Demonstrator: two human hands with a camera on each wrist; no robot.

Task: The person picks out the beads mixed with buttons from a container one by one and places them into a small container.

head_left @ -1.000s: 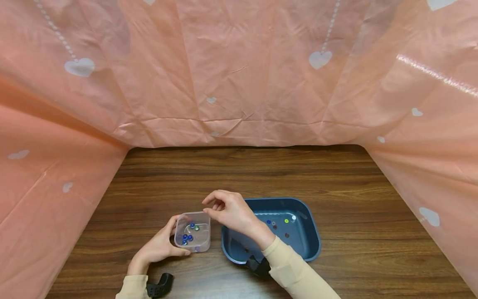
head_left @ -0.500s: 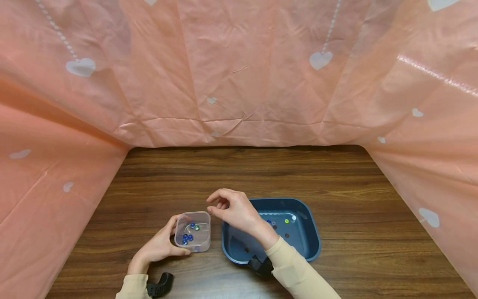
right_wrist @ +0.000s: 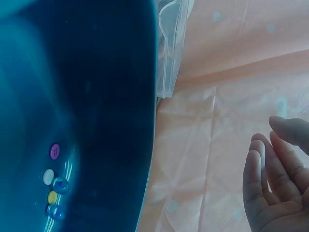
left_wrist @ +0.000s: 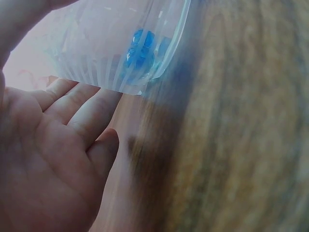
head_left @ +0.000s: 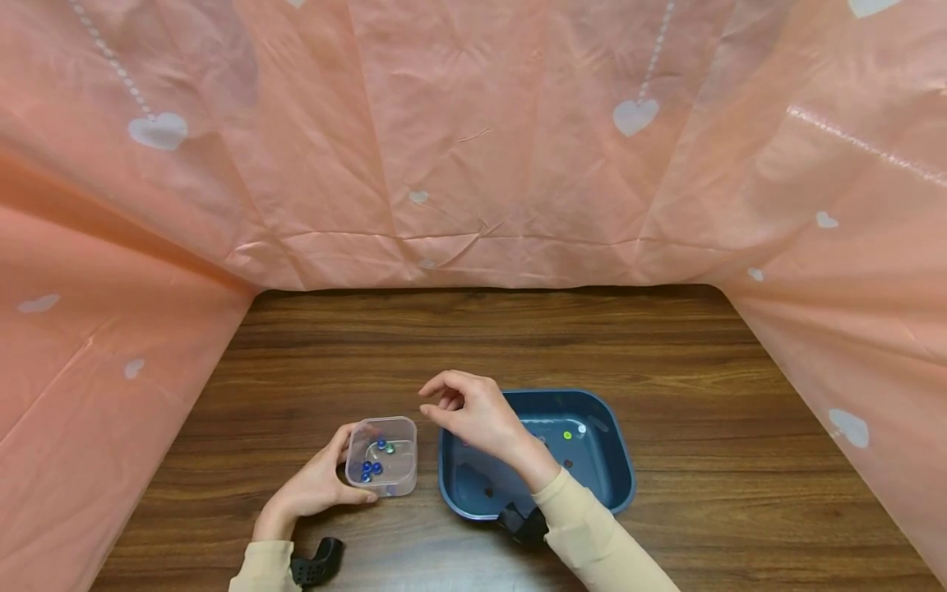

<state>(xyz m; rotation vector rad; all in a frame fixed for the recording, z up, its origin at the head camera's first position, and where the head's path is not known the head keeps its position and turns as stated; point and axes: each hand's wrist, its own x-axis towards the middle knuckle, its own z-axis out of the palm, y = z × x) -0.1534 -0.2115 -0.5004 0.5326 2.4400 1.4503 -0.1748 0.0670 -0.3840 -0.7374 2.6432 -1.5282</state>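
My left hand (head_left: 314,483) grips a small clear plastic box (head_left: 401,485), thumb on the near side and fingers round the left and far side. Several blue marbles (head_left: 372,468) and a greenish one (head_left: 390,449) lie in the box. The left wrist view shows blue marbles (left_wrist: 140,53) through its ribbed wall. Over the left part of a dark blue basin (head_left: 627,469) hovers my right hand (head_left: 481,415), fingers loosely bent, nothing visible between them. In the right wrist view, a purple button (right_wrist: 54,151), a white button (right_wrist: 49,177), a yellow button (right_wrist: 52,197) and blue marbles (right_wrist: 61,185) lie in the basin.
The box and the basin stand side by side on a brown wood-grain table (head_left: 333,353). A peach curtain (head_left: 459,164) with white hearts encloses the back and both sides. The right forearm covers part of the basin. Black wrist mounts (head_left: 318,561) stick out below the hands.
My right hand has drawn away from the box's right edge, moving right and slightly farther from me, over the basin. The left hand and the box have stayed put.
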